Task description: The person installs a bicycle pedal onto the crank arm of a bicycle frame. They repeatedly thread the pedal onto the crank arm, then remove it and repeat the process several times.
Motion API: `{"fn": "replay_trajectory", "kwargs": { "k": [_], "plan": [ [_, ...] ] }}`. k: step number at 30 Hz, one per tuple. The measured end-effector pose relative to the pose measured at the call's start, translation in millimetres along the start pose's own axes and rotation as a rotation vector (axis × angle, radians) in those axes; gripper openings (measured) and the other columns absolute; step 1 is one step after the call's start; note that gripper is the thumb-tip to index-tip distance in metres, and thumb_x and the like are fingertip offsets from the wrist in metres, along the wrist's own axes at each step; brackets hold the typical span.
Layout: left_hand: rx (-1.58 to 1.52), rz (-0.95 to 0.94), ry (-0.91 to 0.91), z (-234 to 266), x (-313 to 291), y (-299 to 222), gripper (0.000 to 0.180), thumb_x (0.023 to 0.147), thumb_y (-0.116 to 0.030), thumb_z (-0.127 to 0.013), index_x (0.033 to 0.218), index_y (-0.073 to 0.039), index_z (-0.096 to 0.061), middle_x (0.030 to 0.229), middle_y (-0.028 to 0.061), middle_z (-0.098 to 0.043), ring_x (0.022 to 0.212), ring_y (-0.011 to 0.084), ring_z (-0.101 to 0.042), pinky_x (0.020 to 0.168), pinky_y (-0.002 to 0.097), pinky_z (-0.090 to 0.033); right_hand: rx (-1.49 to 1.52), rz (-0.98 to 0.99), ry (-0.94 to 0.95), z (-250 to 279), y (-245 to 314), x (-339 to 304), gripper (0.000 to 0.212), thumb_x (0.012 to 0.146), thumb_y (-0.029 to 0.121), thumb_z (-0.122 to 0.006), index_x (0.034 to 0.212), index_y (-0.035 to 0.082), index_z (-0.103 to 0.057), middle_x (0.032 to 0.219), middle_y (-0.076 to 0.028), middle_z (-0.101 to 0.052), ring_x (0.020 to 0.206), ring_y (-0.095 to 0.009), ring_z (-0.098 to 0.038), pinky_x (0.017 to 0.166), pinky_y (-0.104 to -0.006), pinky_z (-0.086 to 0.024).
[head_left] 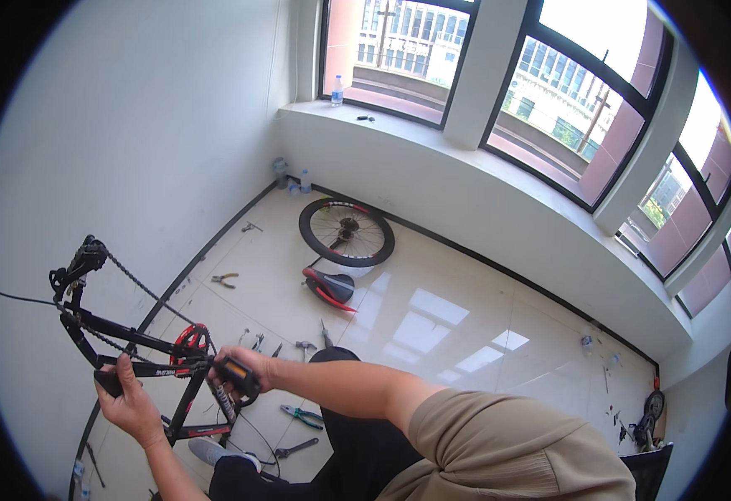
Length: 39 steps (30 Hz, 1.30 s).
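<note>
Black bicycle frame (pixel 187 407) is resting at the near left; the left hand (pixel 131 405) is gripping it while the right hand (pixel 253 361) is grasping the pedal (pixel 240 377), seemingly turning it, and the next move is probably calling for steady support.

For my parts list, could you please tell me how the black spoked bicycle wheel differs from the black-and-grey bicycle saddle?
The black spoked bicycle wheel is round with open spokes; the black-and-grey bicycle saddle is solid and tapered. The wheel looks larger than the saddle. The wheel lies nearer the white window-side wall than the saddle. Both are mainly dark and lie on the pale tiled floor.
</note>
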<state>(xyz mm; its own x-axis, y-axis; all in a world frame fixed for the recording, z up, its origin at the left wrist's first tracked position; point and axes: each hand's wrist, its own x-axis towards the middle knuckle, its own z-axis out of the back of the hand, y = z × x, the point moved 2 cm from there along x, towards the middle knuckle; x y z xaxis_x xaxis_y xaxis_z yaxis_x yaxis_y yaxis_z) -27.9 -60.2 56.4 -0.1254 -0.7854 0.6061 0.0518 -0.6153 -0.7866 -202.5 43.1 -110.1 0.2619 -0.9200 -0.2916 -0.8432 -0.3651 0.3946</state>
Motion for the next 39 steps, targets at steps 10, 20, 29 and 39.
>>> {"fn": "replay_trajectory", "kwargs": {
  "k": [10,20,29,39],
  "plan": [
    [-0.001,0.001,0.000,0,0,-3,0.032,0.097,-0.029,-0.073,0.085,-0.003,-0.059,0.070,-0.0048,-0.050,0.060,0.0062,-0.042,0.054,0.0235,-0.033,-0.469,0.097,-0.451,-5,49,-30,0.023,0.082,0.026,-0.068,0.091,0.005,-0.072,0.086,-0.009,-0.072,0.066,-0.019,-0.065,0.056,-0.0331,-0.051],
    [0.002,0.009,-0.006,1,0,-6,0.032,0.096,-0.030,-0.075,0.085,-0.003,-0.060,0.068,-0.0041,-0.053,0.058,0.0063,-0.044,0.052,0.0232,-0.034,-1.501,0.151,-0.970,47,99,-45,0.039,0.075,0.036,-0.064,0.090,0.001,-0.074,0.093,-0.020,-0.073,0.087,-0.034,-0.070,0.079,-0.0402,-0.056],
    [-0.009,-0.008,-0.025,-4,-3,-13,0.032,0.096,-0.028,-0.075,0.085,-0.004,-0.058,0.067,-0.0046,-0.050,0.057,0.0049,-0.042,0.050,0.0220,-0.031,-1.126,0.121,-0.719,38,96,-49,0.036,0.078,0.037,-0.070,0.085,0.002,-0.077,0.077,-0.010,-0.070,0.068,-0.018,-0.062,0.064,-0.0337,-0.051],
    [-0.092,-0.007,-0.019,-10,0,-22,0.032,0.086,-0.025,-0.086,0.081,-0.004,-0.062,0.072,-0.0037,-0.061,0.064,0.0053,-0.052,0.059,0.0223,-0.045,-0.239,-0.036,-0.101,5,37,-22,0.034,0.087,0.029,-0.060,0.102,-0.001,-0.068,0.085,-0.009,-0.066,0.070,-0.020,-0.059,0.062,-0.0339,-0.050]
  ]
}}
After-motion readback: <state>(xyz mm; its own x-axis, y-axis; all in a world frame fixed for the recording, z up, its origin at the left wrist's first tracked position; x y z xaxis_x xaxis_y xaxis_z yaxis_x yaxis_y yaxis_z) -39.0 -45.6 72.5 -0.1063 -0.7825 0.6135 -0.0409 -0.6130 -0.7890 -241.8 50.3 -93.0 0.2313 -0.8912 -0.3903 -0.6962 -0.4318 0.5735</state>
